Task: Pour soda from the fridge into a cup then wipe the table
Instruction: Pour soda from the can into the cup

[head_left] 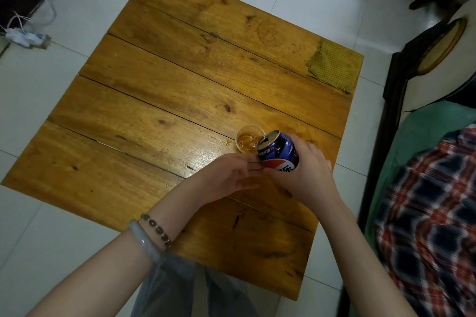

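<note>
Pepsi can, tilted, right hand fingers wrapped round it, left hand fingers straight at its side; plastic cup just beyond fingertips

The single head-worn wide-angle camera sits over the near edge of the square yellow-brown plank table, pointed steeply down and forward across it. It is close enough that the tabletop, lying diagonally, fills most of the frame. White floor tiles surround the table. To its right, a red-and-navy plaid cloth looks smeared, possibly from lens-edge blur.
</note>
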Tool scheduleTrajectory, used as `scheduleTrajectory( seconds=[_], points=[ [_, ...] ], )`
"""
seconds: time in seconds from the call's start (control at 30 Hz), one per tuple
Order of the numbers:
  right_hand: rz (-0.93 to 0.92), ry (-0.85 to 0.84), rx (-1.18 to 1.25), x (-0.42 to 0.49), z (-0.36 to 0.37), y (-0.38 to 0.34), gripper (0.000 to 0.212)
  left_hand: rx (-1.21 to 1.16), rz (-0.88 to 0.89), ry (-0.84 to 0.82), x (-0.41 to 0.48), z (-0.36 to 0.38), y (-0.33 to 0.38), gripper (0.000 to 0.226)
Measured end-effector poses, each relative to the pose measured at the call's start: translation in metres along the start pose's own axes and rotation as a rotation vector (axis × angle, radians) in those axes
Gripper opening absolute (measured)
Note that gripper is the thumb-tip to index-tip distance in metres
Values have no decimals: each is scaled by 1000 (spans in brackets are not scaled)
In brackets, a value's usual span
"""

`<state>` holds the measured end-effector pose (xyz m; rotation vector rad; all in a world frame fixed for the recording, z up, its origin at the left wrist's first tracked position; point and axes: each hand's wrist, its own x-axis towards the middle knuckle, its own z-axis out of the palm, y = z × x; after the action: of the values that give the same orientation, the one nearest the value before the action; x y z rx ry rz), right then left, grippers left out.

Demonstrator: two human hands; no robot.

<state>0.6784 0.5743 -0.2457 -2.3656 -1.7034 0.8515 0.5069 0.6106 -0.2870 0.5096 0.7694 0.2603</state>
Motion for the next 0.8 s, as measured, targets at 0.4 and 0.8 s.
scheduleTrajectory(
  seconds=[0.4, 0.8],
  points=[
    [-20, 13, -14, -1, -1, 3, 81, -17, 24, 32, 0, 6, -4, 56],
    [-30, 3, -48, 0, -4, 5, 83, -66, 54, 28, 0, 11, -7, 55]
  ],
)
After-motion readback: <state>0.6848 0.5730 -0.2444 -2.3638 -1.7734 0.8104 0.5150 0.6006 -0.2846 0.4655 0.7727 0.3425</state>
